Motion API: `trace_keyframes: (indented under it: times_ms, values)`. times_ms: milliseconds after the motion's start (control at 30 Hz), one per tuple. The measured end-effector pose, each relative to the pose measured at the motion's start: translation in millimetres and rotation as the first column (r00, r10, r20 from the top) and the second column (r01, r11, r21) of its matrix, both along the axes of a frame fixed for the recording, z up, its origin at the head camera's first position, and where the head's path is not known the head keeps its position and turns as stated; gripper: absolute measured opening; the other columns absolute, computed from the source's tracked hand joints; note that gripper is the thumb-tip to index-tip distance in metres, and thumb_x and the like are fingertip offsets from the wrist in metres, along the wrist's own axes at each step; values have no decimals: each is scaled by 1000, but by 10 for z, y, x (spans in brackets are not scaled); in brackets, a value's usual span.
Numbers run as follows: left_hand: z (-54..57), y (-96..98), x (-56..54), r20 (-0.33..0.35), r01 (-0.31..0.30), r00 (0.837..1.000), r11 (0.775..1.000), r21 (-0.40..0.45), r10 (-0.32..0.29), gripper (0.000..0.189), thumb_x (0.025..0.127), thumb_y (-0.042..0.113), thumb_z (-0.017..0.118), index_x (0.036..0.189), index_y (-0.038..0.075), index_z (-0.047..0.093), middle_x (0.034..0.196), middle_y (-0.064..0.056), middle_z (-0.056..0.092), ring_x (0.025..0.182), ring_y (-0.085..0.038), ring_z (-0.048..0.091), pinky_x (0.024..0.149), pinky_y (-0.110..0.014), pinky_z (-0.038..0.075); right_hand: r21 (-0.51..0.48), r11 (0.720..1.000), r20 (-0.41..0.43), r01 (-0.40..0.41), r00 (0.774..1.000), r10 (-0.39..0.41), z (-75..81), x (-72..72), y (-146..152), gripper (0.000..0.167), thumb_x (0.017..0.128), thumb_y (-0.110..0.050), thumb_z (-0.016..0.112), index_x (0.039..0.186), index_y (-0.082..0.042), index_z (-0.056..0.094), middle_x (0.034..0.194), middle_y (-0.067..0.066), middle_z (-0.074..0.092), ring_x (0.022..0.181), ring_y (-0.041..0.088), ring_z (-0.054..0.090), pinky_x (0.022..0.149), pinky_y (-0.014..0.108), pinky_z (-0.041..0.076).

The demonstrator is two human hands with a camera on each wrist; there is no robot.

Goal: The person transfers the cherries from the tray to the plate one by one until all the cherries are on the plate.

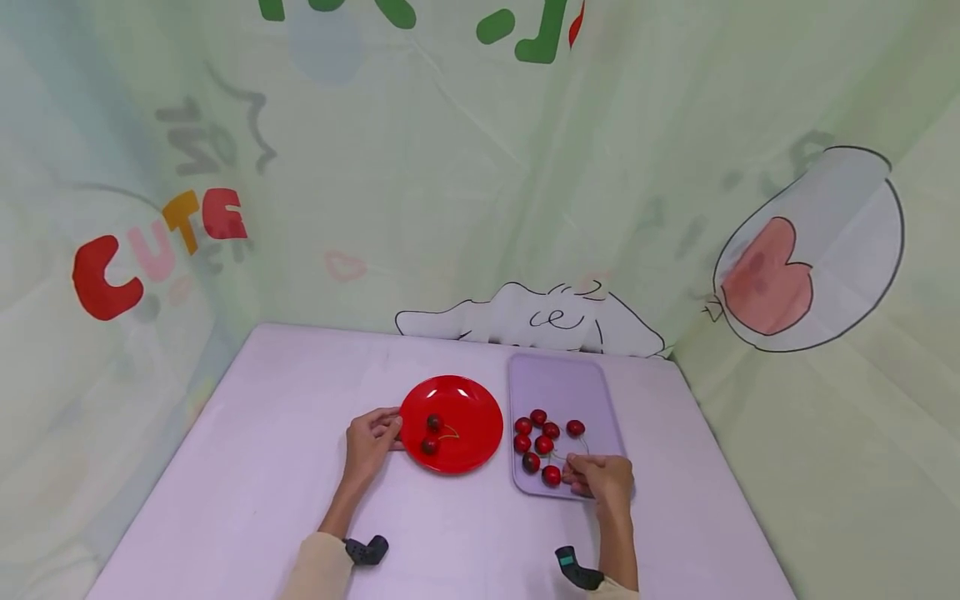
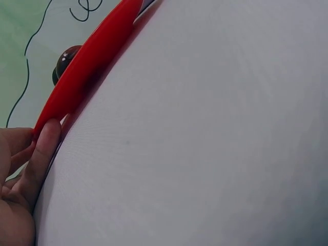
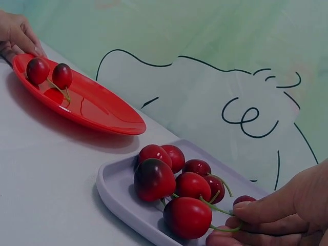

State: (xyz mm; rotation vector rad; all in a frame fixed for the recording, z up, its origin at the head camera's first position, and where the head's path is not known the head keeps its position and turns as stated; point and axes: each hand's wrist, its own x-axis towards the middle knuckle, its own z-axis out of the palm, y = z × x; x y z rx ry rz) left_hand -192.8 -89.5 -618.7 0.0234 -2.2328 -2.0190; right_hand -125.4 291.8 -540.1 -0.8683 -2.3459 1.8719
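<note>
My left hand [image 1: 371, 443] grips the left rim of a round red plate [image 1: 477, 437]. Two dark red cherries [image 1: 430, 447] joined by a stem lie on that plate, toward its left side. On the right, a lilac tray [image 1: 558, 379] holds several red cherries with green stems, bunched in its near left part. My right hand [image 1: 606, 477] is over the tray's near right part, thumb and fingertips together on a green cherry stem [image 3: 233, 228]. In the right wrist view that stem runs to the nearest big cherry [image 3: 187, 218]. One cherry [image 1: 575, 427] sits apart, just beyond the fingers.
Plate and tray stand side by side on a table with a pale lilac cover [image 1: 270, 433]. A hanging cloth [image 1: 450, 167] with printed letters and drawings encloses the table at the back and sides. Dark wrist devices [image 1: 367, 551] sit at both sleeves.
</note>
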Motion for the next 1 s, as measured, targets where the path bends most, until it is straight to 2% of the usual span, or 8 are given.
trace_keyframes:
  times_ms: [233, 400, 767, 1000]
  values:
    - [8, -11, -1, 8, 4, 1000, 1000, 12, -4, 28, 104, 4, 73, 131, -4, 75, 115, -26, 80, 75, -13, 80, 68, -18, 65, 14, 1000, 31, -3, 1000, 2, -62, -13, 13, 29, 104, -11, 74, 113, 16, 76, 80, 13, 81, 63, 20, 79, 58, 26, 65]
    - [5, -17, -11, 9, 10, 1000, 1000, 15, -10, 27, 104, 3, 72, 130, -3, 75, 116, -27, 80, 75, -16, 80, 68, -18, 65, -11, 1000, 36, -13, 999, 13, -58, -18, 20, 30, 104, -11, 73, 116, 17, 75, 82, 14, 82, 65, 20, 80, 59, 25, 65]
    - [-1, -7, -27, 19, -4, 1000, 1000, -13, 4, 26, 105, 5, 72, 130, -2, 76, 116, -25, 80, 76, -15, 80, 70, -15, 64, -135, 990, 23, -46, 999, 49, -105, -44, 82, 36, 107, -12, 70, 129, 16, 70, 88, 9, 84, 74, 19, 83, 66, 21, 66]
    - [16, 1, -9, 15, -7, 1000, 1000, -29, 7, 28, 105, 7, 73, 131, -1, 76, 116, -24, 80, 79, -18, 82, 70, -16, 64, -173, 984, 24, -39, 999, 44, -96, -21, 99, 35, 107, -11, 71, 129, 15, 70, 89, 9, 84, 74, 19, 83, 68, 21, 66]
